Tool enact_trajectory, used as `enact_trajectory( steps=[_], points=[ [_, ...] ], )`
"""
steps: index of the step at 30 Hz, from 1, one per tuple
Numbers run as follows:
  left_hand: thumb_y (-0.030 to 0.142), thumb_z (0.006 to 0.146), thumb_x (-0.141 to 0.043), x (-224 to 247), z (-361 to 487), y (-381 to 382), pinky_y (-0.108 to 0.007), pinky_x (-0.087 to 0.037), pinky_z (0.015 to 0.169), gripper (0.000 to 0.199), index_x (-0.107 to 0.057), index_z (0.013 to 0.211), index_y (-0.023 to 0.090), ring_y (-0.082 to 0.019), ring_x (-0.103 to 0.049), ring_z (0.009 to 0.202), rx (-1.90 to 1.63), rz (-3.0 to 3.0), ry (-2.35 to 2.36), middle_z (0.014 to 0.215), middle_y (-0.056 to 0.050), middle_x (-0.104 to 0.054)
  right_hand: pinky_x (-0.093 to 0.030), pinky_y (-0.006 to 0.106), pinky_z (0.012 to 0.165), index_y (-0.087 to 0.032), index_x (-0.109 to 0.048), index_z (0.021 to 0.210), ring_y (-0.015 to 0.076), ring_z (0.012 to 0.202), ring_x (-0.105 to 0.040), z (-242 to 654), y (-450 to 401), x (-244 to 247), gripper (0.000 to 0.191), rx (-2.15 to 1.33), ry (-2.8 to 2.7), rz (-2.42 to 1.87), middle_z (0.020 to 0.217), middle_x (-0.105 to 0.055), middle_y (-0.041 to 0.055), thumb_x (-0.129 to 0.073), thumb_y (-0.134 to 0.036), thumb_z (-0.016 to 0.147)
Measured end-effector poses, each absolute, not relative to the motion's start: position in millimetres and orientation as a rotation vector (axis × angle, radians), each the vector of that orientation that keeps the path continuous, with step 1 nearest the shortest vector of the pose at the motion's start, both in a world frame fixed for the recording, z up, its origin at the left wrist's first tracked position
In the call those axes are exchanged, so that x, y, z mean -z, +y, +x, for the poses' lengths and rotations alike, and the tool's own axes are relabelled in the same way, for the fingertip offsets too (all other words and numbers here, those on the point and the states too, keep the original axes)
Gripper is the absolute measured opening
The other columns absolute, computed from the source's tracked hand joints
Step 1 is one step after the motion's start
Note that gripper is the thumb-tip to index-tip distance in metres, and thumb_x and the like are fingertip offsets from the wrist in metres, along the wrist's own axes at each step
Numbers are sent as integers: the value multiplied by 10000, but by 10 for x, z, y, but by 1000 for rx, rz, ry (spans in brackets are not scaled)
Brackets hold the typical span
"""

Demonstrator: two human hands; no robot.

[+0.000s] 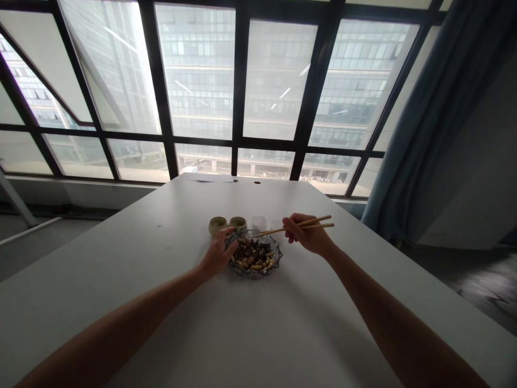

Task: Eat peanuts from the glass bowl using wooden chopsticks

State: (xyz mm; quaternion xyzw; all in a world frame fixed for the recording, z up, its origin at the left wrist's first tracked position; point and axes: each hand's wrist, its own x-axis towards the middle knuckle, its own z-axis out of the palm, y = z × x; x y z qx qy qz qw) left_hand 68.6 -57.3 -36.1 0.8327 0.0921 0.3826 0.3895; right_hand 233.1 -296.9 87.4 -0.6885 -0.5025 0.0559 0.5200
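A clear glass bowl (255, 274) with a scalloped rim holds peanuts (252, 263) and dark pieces (258, 249). My right hand (302, 233) grips a pair of wooden chopsticks (274, 231), whose tips are over the bowl's back edge. At the bowl's left rim is my left hand (220, 253), thumb and fingers apart, holding nothing visible. Just behind the bowl stand two greenish cups, a left one (218, 226) and a right one (237, 223). To their right are two small clear glasses, one (259, 223) beside the cups and another (277, 225) near my right hand.
The white table (181, 307) reaches toward large windows with dark frames. Papers (210, 178) lie at its far edge, near two small dark round spots. A blue-grey curtain (420, 124) hangs at the right, beyond the table's side.
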Motion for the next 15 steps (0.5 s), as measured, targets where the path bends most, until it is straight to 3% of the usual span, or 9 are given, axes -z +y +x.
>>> enact_trajectory(
  steps=[6, 15],
  points=[
    [390, 880, -561, 330, 664, -631, -489, -448, 1087, 502, -510, 1336, 188, -289, -574, 1258, -844, 2072, 344, 1370, -143, -588, -457, 263, 442, -186, -643, 739, 146, 462, -599, 2049, -3185, -457, 476, -28, -1004, -1592, 580, -658, 32, -596, -630, 903],
    [385, 899, -535, 315, 611, -639, -486, -456, 1083, 545, -470, 1392, 161, -294, -613, 1241, -739, 2067, 403, 1350, -165, -634, -475, 284, 442, -203, -650, 688, 171, 484, -599, 1831, -3201, -519, 477, -148, -1061, -1630, 566, -662, 49, -626, -642, 872]
  ],
)
